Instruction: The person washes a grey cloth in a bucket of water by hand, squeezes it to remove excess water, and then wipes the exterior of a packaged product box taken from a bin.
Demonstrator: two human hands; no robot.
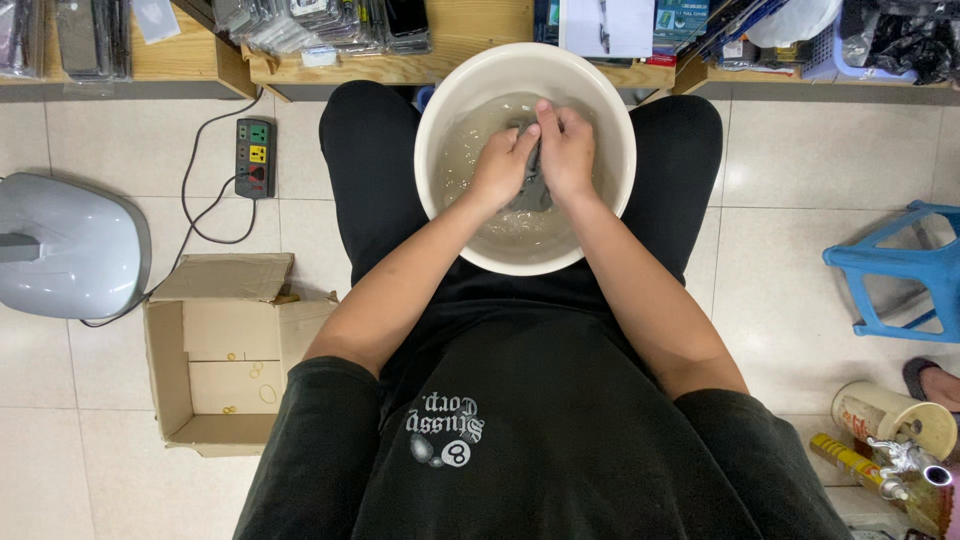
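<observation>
Both hands sit together in the basin (440, 120), my left hand (500, 165) and right hand (567, 155) pressed knuckle to knuckle and clamped on a dark grey cloth (532, 190) that hangs between them into the water. From where I watch, the cloth is at the centre of the basin, mostly under the surface of the water, with only a crumpled fold showing below my fingers; I cannot tell its full shape or what kind of item it is.

I judge the step in hand to be the scrub itself: the fists are bunched on the fabric as if rubbing one part against another. A next move would call for a firm grip on both sides of the fold, short strokes kept low in the water, and care not to tip the basin, since it rests on my lap between my knees and not on any surface.

The cloth looks soaked, limp and dark, with no foam that I can make out; the water is cloudy and rippled.

Around me, an open cardboard box (235, 350) lies on the floor at eight o'clock, a power strip (255, 157) at ten o'clock, a grey appliance (70, 245) at nine o'clock, and a blue stool (900, 270) at three o'clock.
</observation>
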